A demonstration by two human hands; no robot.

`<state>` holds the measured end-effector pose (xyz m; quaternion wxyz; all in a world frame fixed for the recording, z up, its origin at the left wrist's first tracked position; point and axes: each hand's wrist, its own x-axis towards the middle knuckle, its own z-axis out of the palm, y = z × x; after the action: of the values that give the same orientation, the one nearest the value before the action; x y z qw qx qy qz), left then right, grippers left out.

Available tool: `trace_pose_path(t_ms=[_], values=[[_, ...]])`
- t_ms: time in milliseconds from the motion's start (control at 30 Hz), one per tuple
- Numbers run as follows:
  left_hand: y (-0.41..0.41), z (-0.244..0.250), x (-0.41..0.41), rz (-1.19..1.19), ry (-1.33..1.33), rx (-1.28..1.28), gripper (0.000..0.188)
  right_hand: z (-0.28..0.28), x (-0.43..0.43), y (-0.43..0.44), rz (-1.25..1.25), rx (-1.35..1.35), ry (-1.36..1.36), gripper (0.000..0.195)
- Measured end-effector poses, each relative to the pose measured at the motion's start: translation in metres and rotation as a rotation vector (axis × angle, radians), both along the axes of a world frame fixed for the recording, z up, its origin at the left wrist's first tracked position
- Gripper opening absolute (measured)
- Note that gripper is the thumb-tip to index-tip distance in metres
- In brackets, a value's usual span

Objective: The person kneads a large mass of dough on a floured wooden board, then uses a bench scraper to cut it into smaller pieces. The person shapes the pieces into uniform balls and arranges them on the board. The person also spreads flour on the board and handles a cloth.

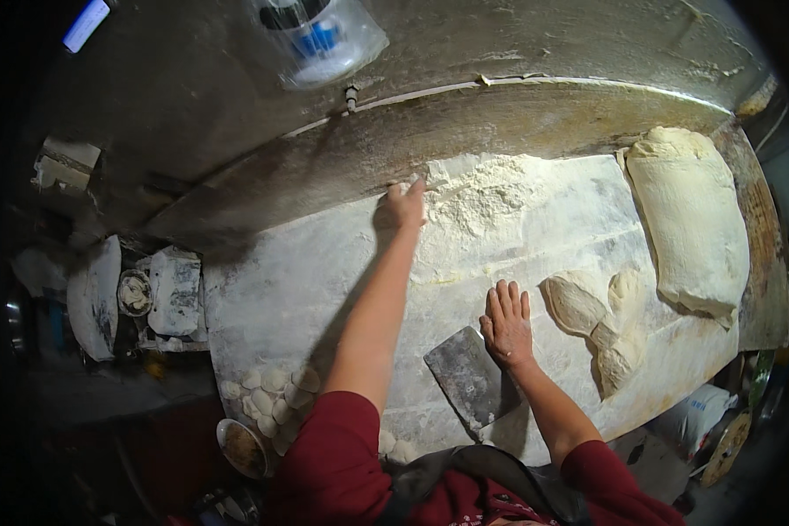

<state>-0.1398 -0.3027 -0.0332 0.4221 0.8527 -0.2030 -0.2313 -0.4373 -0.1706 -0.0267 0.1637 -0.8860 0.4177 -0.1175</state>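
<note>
My left hand (406,202) reaches far across the floured work board (289,296), at the left edge of a heap of loose flour (486,197). Its fingers are curled, and whether they hold anything is unclear. Palm down, my right hand (509,329) rests on the board with nothing in it. Just left of it lies a broad rectangular metal blade (472,378), like a cleaver, its narrow end towards me. To the right of that hand are torn, twisted pieces of dough (575,302). A large, thick slab of dough (690,217) lies at the board's right end.
Several small flattened dough rounds (273,398) sit at the near left, beside a bowl of brown crumbly stuff (243,447). A wooden backboard (532,118) borders the far side. Flour-dusted containers (174,289) stand beyond the left edge. A plastic-wrapped object (319,43) is at the top.
</note>
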Motion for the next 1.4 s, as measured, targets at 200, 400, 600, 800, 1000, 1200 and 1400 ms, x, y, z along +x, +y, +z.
trace_pose_path(t_ms=[200,400,600,800,1000,1200,1400], values=[[-0.021,0.005,-0.028,0.031,0.58,-0.391,0.028,-0.003,-0.001,-0.005,-0.008,0.016,0.008,0.056],[0.081,0.018,0.052,0.264,1.006,-0.731,0.011,-0.007,0.009,-0.002,0.028,-0.036,-0.004,0.054],[0.207,0.061,0.131,0.352,0.901,-0.674,0.024,-0.007,0.009,0.005,0.023,-0.098,0.028,0.053],[0.335,0.106,0.27,0.295,0.476,-0.574,0.021,-0.008,0.008,0.008,0.045,-0.152,0.057,0.052],[0.517,0.16,0.43,0.775,-0.206,0.005,0.044,-0.008,0.021,0.018,0.102,-0.093,-0.006,0.053],[0.453,0.106,0.43,0.728,-0.091,-0.262,0.042,-0.005,0.009,0.011,0.052,-0.163,0.035,0.052],[0.456,0.127,0.402,0.72,-0.259,-0.401,0.058,-0.006,0.018,0.015,0.056,-0.14,-0.003,0.052]])
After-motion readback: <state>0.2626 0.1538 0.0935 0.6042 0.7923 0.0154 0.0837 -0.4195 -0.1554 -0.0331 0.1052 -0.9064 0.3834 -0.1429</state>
